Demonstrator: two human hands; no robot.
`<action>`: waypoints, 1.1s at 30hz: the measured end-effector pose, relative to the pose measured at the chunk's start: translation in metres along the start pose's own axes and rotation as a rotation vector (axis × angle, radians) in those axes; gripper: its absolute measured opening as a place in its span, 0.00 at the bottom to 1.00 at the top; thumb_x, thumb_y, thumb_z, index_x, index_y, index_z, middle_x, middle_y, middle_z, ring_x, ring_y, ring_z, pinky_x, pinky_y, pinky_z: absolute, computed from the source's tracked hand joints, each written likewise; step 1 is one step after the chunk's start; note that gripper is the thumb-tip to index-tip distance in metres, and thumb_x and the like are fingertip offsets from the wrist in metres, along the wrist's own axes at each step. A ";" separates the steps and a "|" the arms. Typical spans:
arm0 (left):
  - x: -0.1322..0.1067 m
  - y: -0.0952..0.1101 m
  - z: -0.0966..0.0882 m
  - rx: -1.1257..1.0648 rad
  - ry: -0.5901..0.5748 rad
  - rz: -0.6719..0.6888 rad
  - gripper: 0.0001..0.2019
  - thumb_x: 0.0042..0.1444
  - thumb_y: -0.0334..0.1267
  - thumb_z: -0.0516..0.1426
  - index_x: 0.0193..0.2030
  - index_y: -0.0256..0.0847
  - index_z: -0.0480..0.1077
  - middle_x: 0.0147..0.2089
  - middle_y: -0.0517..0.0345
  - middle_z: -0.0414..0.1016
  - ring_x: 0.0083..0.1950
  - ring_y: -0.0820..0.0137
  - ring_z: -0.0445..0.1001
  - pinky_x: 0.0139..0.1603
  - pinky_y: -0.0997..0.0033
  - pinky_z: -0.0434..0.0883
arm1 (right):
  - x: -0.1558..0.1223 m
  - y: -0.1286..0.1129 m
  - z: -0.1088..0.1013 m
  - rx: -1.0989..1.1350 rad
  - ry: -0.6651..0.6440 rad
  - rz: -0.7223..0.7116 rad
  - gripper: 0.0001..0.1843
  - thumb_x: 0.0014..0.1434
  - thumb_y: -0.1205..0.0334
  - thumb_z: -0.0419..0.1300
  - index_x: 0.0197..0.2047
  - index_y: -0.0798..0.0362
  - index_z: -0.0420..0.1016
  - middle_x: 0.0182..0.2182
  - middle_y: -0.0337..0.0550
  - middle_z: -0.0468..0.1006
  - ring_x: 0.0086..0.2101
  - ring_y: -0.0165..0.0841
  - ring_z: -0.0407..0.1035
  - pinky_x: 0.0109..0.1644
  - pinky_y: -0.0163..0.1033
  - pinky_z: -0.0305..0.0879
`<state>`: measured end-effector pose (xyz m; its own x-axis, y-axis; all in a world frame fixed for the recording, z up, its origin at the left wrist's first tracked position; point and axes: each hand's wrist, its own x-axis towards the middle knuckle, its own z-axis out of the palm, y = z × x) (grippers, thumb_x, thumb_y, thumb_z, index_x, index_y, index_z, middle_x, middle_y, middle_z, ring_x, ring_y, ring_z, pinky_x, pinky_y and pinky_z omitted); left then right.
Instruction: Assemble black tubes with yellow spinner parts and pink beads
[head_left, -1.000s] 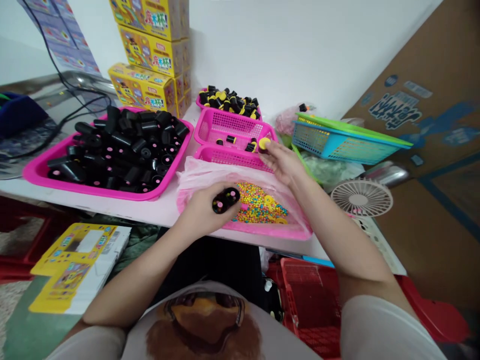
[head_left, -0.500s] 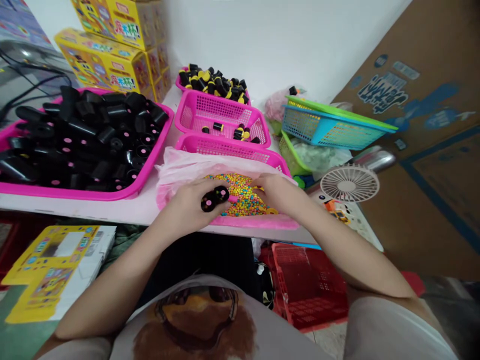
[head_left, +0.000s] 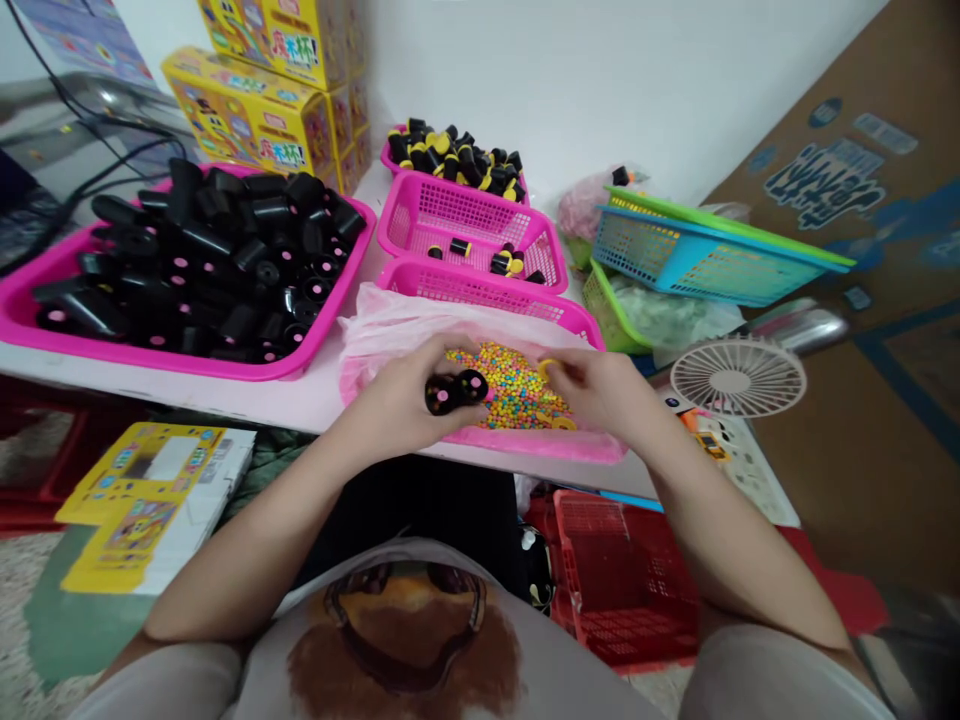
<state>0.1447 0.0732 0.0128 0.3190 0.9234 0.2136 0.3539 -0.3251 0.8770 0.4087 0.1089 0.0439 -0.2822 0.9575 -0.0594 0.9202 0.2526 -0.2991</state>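
My left hand (head_left: 401, 405) is closed around two small black cups (head_left: 456, 391), whose ends with pink dots face me. They are held above the left side of a heap of small coloured beads (head_left: 517, 385). Over the right side, my right hand (head_left: 604, 392) pinches a yellow ring-like cap (head_left: 549, 367) between thumb and fingertips. Another yellow cap (head_left: 562, 424) lies on the beads near the front edge. Thin pink plastic sheeting (head_left: 397, 318) lines the basket around the beads. The insides of the held cups are hidden from me.
A large pink tray (head_left: 300, 362) of black cups stands at left. Behind the beads are pink baskets (head_left: 465, 195), with black-and-yellow capped cups (head_left: 450, 155) farthest back. Yellow boxes (head_left: 247, 115) stand back left; a small fan (head_left: 739, 378) and stacked baskets (head_left: 675, 255) are at right.
The view has swung, so the scene sits farther right. A yellow cap now shows in my right fingers, which were down at the beads before. My left hand keeps the two cups.
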 end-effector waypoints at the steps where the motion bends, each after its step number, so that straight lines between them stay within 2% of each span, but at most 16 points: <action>1: -0.001 0.000 0.002 -0.033 0.006 -0.014 0.32 0.53 0.42 0.70 0.62 0.42 0.64 0.49 0.55 0.82 0.52 0.60 0.84 0.54 0.63 0.79 | -0.008 -0.004 -0.002 0.198 0.042 -0.067 0.18 0.70 0.60 0.55 0.51 0.56 0.85 0.38 0.48 0.84 0.31 0.34 0.77 0.37 0.39 0.70; 3: -0.002 0.001 0.005 -0.083 0.026 -0.016 0.37 0.52 0.42 0.71 0.63 0.44 0.57 0.52 0.53 0.80 0.51 0.60 0.85 0.51 0.63 0.80 | -0.024 -0.015 0.000 0.599 0.076 -0.194 0.20 0.71 0.53 0.59 0.57 0.52 0.83 0.38 0.45 0.82 0.26 0.30 0.75 0.34 0.38 0.71; 5: -0.005 0.003 0.010 -0.105 0.036 0.011 0.40 0.51 0.42 0.72 0.64 0.46 0.54 0.55 0.52 0.77 0.48 0.61 0.86 0.48 0.63 0.81 | -0.034 -0.027 0.006 0.845 0.050 -0.253 0.21 0.71 0.48 0.61 0.59 0.48 0.83 0.30 0.38 0.78 0.23 0.27 0.71 0.33 0.38 0.71; 8: -0.009 0.008 0.016 -0.139 0.005 0.071 0.38 0.54 0.41 0.71 0.64 0.49 0.52 0.60 0.51 0.74 0.47 0.64 0.86 0.48 0.65 0.82 | -0.037 -0.042 0.020 1.023 0.015 -0.260 0.21 0.69 0.44 0.64 0.58 0.47 0.84 0.22 0.32 0.72 0.21 0.26 0.69 0.31 0.36 0.71; 11: -0.012 0.012 0.018 -0.176 -0.012 0.110 0.37 0.55 0.39 0.70 0.63 0.49 0.52 0.67 0.48 0.68 0.49 0.64 0.86 0.46 0.69 0.81 | -0.032 -0.050 0.031 1.146 -0.032 -0.209 0.20 0.64 0.45 0.69 0.53 0.48 0.85 0.24 0.32 0.75 0.18 0.24 0.68 0.22 0.33 0.66; 13: -0.014 0.013 0.019 -0.168 -0.022 0.100 0.38 0.55 0.39 0.70 0.64 0.48 0.52 0.69 0.45 0.67 0.49 0.64 0.87 0.45 0.70 0.81 | -0.031 -0.050 0.033 1.177 0.001 -0.184 0.16 0.62 0.49 0.72 0.49 0.48 0.85 0.26 0.33 0.77 0.16 0.23 0.68 0.18 0.31 0.63; 15: -0.014 0.013 0.019 -0.160 -0.034 0.078 0.38 0.56 0.39 0.70 0.65 0.47 0.51 0.65 0.46 0.71 0.47 0.64 0.87 0.44 0.70 0.80 | -0.032 -0.048 0.032 1.106 0.089 -0.226 0.11 0.64 0.52 0.71 0.45 0.49 0.85 0.33 0.37 0.80 0.17 0.22 0.69 0.17 0.31 0.64; 17: -0.014 0.012 0.020 -0.154 -0.019 0.072 0.38 0.56 0.40 0.69 0.65 0.47 0.51 0.62 0.48 0.73 0.45 0.65 0.87 0.44 0.70 0.80 | -0.036 -0.045 0.031 0.917 0.212 -0.337 0.09 0.68 0.55 0.66 0.44 0.49 0.86 0.43 0.43 0.83 0.22 0.24 0.76 0.23 0.33 0.73; 19: -0.014 0.011 0.020 -0.150 0.019 0.090 0.38 0.56 0.40 0.70 0.65 0.48 0.51 0.64 0.48 0.71 0.44 0.67 0.87 0.42 0.71 0.80 | -0.039 -0.041 0.030 0.670 0.321 -0.489 0.11 0.72 0.57 0.61 0.50 0.47 0.86 0.50 0.48 0.84 0.37 0.33 0.83 0.40 0.39 0.83; 21: -0.013 0.013 0.021 -0.163 0.061 0.117 0.37 0.55 0.39 0.70 0.63 0.48 0.52 0.68 0.46 0.66 0.44 0.68 0.86 0.40 0.73 0.80 | -0.042 -0.038 0.031 0.446 0.398 -0.636 0.17 0.72 0.54 0.62 0.60 0.46 0.81 0.55 0.51 0.83 0.53 0.42 0.81 0.58 0.49 0.80; 23: -0.013 0.015 0.022 -0.198 0.082 0.120 0.36 0.55 0.37 0.70 0.62 0.48 0.53 0.69 0.45 0.64 0.44 0.69 0.86 0.38 0.74 0.80 | -0.043 -0.036 0.036 0.294 0.454 -0.733 0.30 0.68 0.50 0.66 0.70 0.47 0.71 0.58 0.53 0.82 0.59 0.46 0.77 0.65 0.53 0.76; 25: -0.013 0.018 0.022 -0.246 0.074 0.104 0.36 0.55 0.37 0.70 0.61 0.48 0.52 0.67 0.45 0.66 0.42 0.69 0.86 0.36 0.73 0.80 | -0.044 -0.035 0.042 0.208 0.530 -0.769 0.38 0.66 0.52 0.68 0.75 0.48 0.64 0.56 0.54 0.83 0.58 0.45 0.77 0.64 0.52 0.76; 28: -0.014 0.021 0.022 -0.326 0.028 0.081 0.36 0.56 0.37 0.69 0.62 0.49 0.50 0.56 0.51 0.76 0.39 0.67 0.85 0.33 0.71 0.79 | -0.043 -0.036 0.051 0.175 0.629 -0.785 0.38 0.68 0.64 0.66 0.77 0.49 0.59 0.55 0.55 0.83 0.56 0.44 0.78 0.62 0.50 0.78; 31: -0.015 0.020 0.021 -0.407 -0.021 0.043 0.37 0.57 0.38 0.69 0.63 0.49 0.48 0.43 0.60 0.81 0.37 0.65 0.85 0.32 0.69 0.79 | -0.041 -0.037 0.053 0.281 0.620 -0.762 0.39 0.66 0.63 0.68 0.76 0.48 0.59 0.55 0.54 0.83 0.54 0.44 0.80 0.58 0.49 0.80; 33: -0.016 0.018 0.022 -0.450 -0.037 0.020 0.39 0.57 0.40 0.69 0.64 0.50 0.47 0.39 0.62 0.81 0.35 0.64 0.85 0.31 0.68 0.79 | -0.039 -0.039 0.052 0.378 0.585 -0.755 0.37 0.65 0.61 0.69 0.73 0.45 0.62 0.54 0.51 0.83 0.53 0.43 0.80 0.56 0.50 0.81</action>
<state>0.1653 0.0485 0.0156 0.3556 0.9075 0.2237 -0.0674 -0.2138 0.9746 0.3694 0.0545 0.0089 -0.4823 0.5107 0.7118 0.3834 0.8536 -0.3527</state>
